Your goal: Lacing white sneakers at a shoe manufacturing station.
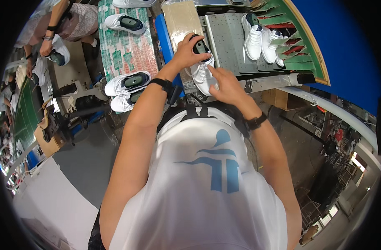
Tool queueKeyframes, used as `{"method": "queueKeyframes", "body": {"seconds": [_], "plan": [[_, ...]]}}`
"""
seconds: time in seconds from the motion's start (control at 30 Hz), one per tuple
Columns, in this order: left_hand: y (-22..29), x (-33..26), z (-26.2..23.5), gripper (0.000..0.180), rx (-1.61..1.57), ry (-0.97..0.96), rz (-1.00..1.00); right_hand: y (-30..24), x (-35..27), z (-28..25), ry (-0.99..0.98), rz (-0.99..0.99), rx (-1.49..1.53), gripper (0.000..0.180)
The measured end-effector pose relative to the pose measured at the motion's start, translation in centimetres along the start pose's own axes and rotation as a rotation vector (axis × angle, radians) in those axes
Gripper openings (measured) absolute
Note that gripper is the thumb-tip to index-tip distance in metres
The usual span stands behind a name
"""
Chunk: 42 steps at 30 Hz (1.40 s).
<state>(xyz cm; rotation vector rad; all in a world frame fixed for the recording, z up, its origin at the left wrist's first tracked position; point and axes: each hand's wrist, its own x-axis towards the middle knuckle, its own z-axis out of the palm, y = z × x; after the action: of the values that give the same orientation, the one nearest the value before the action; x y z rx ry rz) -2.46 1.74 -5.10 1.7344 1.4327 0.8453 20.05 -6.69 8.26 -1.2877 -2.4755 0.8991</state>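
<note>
Factory benches surround us. Our left hand [186, 52] clasps the white sneaker [203, 75] at its dark-lined opening; our right hand [226, 83] pinches its laces just below. Beyond the grip, a grey perforated plate [223, 39] carries two more white shoes [259, 39]; left of it, paired sneakers [126, 89] crowd a patterned conveyor [123, 50].

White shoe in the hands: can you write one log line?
left hand: grips white shoe | right hand: fingers on it | metal table under
</note>
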Motion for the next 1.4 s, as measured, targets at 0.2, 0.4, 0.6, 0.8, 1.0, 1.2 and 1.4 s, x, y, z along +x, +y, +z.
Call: {"method": "queueKeyframes", "body": {"seconds": [0.2,0.4,0.6,0.8,1.0,1.2,1.4], "plan": [[2.0,-0.2,-0.3,0.083,0.009,0.051,-0.013,0.7,1.8,1.1,-0.146,-0.143,-0.004,0.067],[1.9,-0.5,0.0,0.088,-0.168,0.072,-0.088,2.0,1.8,0.7,-0.135,-0.227,-0.004,0.064],[2.6,-0.9,0.0,0.086,-0.068,0.051,-0.088,3.4,1.9,-1.2,-0.106,-0.276,-0.094,0.067],[3.1,-0.6,-0.1,0.088,-0.047,0.045,-0.121,3.0,2.3,0.3,-0.122,-0.311,-0.135,0.063],[2.4,-0.2,0.0,0.089,-0.082,0.050,-0.118,2.6,3.7,1.9,-0.146,-0.110,0.079,0.063],[1.8,-0.5,-0.1,0.088,-0.084,0.062,-0.078,2.3,0.0,-1.1,-0.291,-0.091,0.213,0.070],[2.6,-0.4,-0.2,0.086,-0.006,0.059,-0.057,2.4,0.6,-1.5,-0.276,-0.124,0.120,0.071]]}}
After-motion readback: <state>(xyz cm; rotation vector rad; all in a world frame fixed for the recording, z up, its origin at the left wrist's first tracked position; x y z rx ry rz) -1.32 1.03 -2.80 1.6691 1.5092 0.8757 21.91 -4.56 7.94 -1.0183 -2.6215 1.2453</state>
